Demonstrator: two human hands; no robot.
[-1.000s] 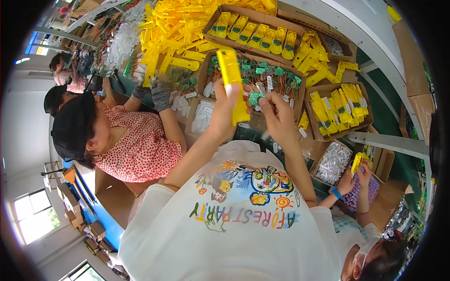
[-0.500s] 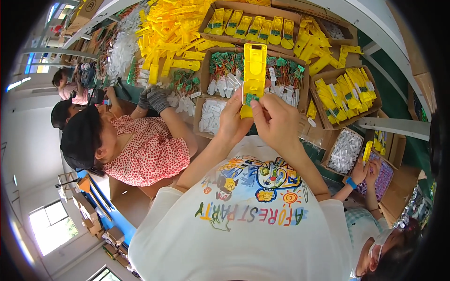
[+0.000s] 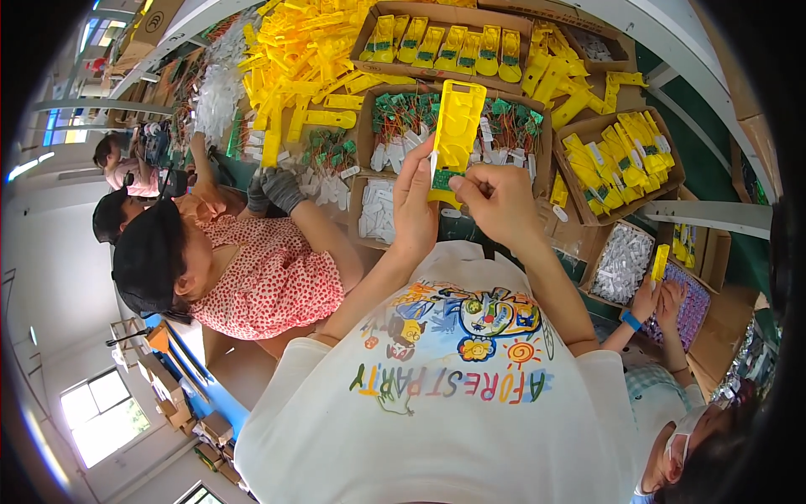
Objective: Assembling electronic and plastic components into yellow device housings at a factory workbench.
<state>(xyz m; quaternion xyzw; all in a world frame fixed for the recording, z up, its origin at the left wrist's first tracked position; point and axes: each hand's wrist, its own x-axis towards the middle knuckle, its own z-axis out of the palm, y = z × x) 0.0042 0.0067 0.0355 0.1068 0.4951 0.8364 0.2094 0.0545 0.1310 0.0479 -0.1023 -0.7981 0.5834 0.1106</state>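
My left hand (image 3: 417, 203) is closed round the left side of a long yellow plastic case (image 3: 458, 126), holding it up with its hollow inner side in view. A small green circuit board (image 3: 442, 179) lies in the lower part of the case. My right hand (image 3: 504, 204) has its fingers curled in, and its thumb presses at the right edge of the board. What its fingertips do behind the thumb is hidden. Just beyond the case is a cardboard box (image 3: 364, 126) with wired green boards and white pieces.
Yellow cases fill a back box (image 3: 361, 55) and a right box (image 3: 617, 220). A loose yellow heap (image 3: 306, 50) lies at the back left. White parts (image 3: 623, 262) stand boxed at right. Co-workers' gloved hands (image 3: 281, 190) and bare hands (image 3: 659, 302) work on either side.
The yellow case has tilted, its top leaning further right. My right hand has turned at the board's edge. The left co-worker's gloved hands have shifted, now beside a yellow piece.
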